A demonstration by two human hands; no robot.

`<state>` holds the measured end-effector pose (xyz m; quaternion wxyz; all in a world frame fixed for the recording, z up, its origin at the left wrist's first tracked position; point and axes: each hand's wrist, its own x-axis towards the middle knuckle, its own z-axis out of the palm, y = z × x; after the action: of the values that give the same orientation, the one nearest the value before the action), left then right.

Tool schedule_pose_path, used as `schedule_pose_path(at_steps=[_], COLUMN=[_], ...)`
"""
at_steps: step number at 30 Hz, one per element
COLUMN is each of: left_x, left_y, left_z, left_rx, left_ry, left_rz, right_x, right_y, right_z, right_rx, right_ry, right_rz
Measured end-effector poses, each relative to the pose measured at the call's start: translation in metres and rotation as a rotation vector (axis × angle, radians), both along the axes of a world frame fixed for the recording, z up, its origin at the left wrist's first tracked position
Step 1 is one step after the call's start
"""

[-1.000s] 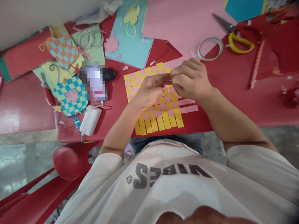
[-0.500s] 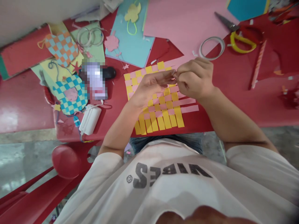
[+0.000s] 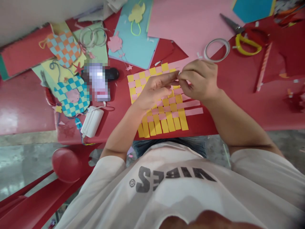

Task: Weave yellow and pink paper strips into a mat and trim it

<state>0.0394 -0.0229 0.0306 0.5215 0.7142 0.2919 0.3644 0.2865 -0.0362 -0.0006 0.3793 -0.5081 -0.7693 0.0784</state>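
Note:
My right hand (image 3: 199, 79) is closed in a pinch above the right part of a woven paper mat (image 3: 164, 109) of yellow and pink strips. At its fingertips shows a small white piece (image 3: 179, 72), too small to name surely. My left hand (image 3: 159, 87) reaches over the mat with its fingers stretched out, the index fingertip touching the white piece and the right fingers. The thumb lies apart, lower down. Both hands hide the mat's middle. Loose pink strip ends (image 3: 194, 111) stick out on its right side, and yellow ends hang toward the table's front edge.
A tape roll (image 3: 216, 50) and yellow-handled scissors (image 3: 247, 44) lie beyond my right hand. Pink paper (image 3: 190, 22) and blue paper (image 3: 133, 47) cover the back. On the left are a phone (image 3: 101, 82), a white power bank (image 3: 92, 121) and woven paper pieces (image 3: 72, 95).
My right fingers have shifted slightly at the left fingertips, and the small white piece between them shows more clearly. The mat lies as before.

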Motion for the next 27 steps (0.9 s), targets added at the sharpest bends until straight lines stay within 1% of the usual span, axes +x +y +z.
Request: schedule_pose_path(at_steps=[2, 5, 8, 10, 12, 15, 17, 19, 21, 23, 27], left_x=[0.0, 0.0, 0.001, 0.001, 0.0, -0.002, -0.004, -0.005, -0.006, -0.005, -0.004], left_y=[0.0, 0.001, 0.002, 0.002, 0.002, -0.002, -0.004, -0.007, -0.008, -0.009, -0.008], left_z=[-0.001, -0.002, -0.001, 0.001, 0.005, 0.012, 0.017, 0.021, 0.022, 0.022, 0.017], left_rx=[-0.049, -0.172, -0.235, -0.196, -0.107, 0.007, 0.017, -0.001, -0.012, -0.015, -0.004], left_ry=[-0.021, -0.069, -0.09, -0.083, -0.059, -0.025, -0.019, -0.007, 0.016, 0.034, 0.007], left_rz=[-0.007, -0.017, -0.019, -0.025, -0.029, -0.032, -0.039, -0.048, -0.05, -0.047, -0.027], right_x=[0.0, -0.001, -0.004, -0.008, -0.011, -0.015, -0.018, -0.021, -0.025, -0.029, -0.038], right_y=[0.0, -0.001, -0.001, -0.001, -0.001, -0.004, -0.007, -0.009, -0.011, -0.013, -0.015], right_z=[-0.003, -0.004, 0.0, 0.006, 0.015, 0.027, 0.03, 0.031, 0.028, 0.025, 0.019], right_rx=[0.019, -0.005, 0.069, 0.043, -0.071, -0.206, -0.276, -0.323, -0.317, -0.28, -0.224], right_ry=[0.014, 0.06, 0.157, 0.243, 0.341, 0.5, 0.602, 0.684, 0.739, 0.776, 0.855], right_rz=[-0.008, -0.001, 0.015, 0.001, 0.019, 0.146, 0.225, 0.272, 0.283, 0.267, 0.227])
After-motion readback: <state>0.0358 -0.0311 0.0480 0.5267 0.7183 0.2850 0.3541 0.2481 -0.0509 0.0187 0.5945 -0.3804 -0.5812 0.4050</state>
